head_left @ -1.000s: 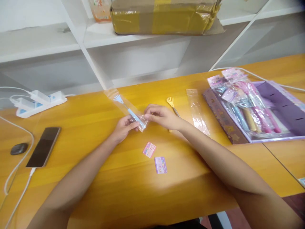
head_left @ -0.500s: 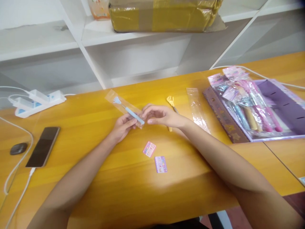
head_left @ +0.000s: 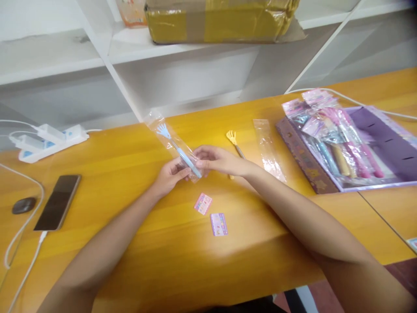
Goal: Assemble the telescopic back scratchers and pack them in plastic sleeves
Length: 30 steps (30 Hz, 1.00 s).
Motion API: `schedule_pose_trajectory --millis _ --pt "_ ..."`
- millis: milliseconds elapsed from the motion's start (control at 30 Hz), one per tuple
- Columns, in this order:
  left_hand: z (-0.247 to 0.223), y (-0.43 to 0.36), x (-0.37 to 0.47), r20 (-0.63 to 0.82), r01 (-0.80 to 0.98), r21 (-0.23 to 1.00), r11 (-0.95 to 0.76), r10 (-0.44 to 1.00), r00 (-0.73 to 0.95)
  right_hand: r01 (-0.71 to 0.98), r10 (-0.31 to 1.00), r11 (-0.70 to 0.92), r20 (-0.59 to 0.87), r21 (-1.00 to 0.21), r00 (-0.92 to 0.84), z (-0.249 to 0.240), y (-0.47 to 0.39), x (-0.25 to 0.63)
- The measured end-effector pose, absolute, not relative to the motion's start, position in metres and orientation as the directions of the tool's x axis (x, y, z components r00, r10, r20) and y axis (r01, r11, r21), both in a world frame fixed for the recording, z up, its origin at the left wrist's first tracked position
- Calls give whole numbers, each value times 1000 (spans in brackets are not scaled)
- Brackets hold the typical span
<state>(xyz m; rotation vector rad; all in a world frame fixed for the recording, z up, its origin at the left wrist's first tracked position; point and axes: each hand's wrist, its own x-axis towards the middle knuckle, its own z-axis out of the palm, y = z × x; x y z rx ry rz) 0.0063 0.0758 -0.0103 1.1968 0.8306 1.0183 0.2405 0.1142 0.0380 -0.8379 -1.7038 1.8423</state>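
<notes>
A light blue back scratcher (head_left: 185, 159) with a hand-shaped head lies inside a clear plastic sleeve (head_left: 155, 118), tilted with its head toward the shelf. My left hand (head_left: 171, 176) is closed on the sleeve and handle from the left, thumb on top. From the right, my right hand (head_left: 220, 161) pinches the same handle end through the plastic. Behind my right hand lies a yellow back scratcher (head_left: 232, 138), its handle partly hidden. A flat clear sleeve (head_left: 269, 148) rests to its right. Nearer me are a pink card (head_left: 203, 203) and a purple card (head_left: 218, 224).
On the right, a purple box (head_left: 309, 169) holds several bagged scratchers (head_left: 342, 143). At left are a phone (head_left: 57, 202) on a cable, a black mouse (head_left: 24, 205) and a power strip (head_left: 54, 142). White shelving with a taped carton (head_left: 224, 21) stands behind the table.
My right hand has closed onto the handle end of the sleeved blue back scratcher. The scratcher has shifted slightly right and tilted more steeply. The view has shifted a little.
</notes>
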Motion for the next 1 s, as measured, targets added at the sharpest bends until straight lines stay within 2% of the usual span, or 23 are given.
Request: schedule_pose_trajectory --millis 67,267,400,500,567,633,667,767,900,1000 --pt "-9 76 7 19 -167 985 41 939 342 49 701 -119 -118 -992 -703 35 113 238" --pt "-10 74 10 4 -148 988 45 949 314 100 816 -69 -114 -993 -567 23 117 232" --pt "-12 74 9 -10 -210 975 77 953 304 102 815 -88 -131 -991 -564 25 111 227" --pt "-9 80 6 -39 -357 929 97 985 166 71 699 -194 -189 -978 -690 33 96 221" --pt "-6 87 4 -91 -449 889 89 996 19 165 480 -211 -249 -964 -841 42 84 218" --pt "-4 92 1 -129 -502 861 80 990 -63 325 300 -40 -322 -945 -898 52 73 216" --pt "-3 94 1 -133 -518 852 76 988 -73 396 282 97 -356 -913 -891 58 69 216" --pt "-1 95 0 -112 -529 845 77 993 -33 529 404 455 -363 -716 -840 70 61 218" --pt "-3 92 3 -101 -467 882 67 994 -49 615 455 644 -418 -456 -786 75 53 219" --pt "-4 90 4 -93 -413 908 65 994 -49 638 479 684 -442 -354 -758 72 50 218"
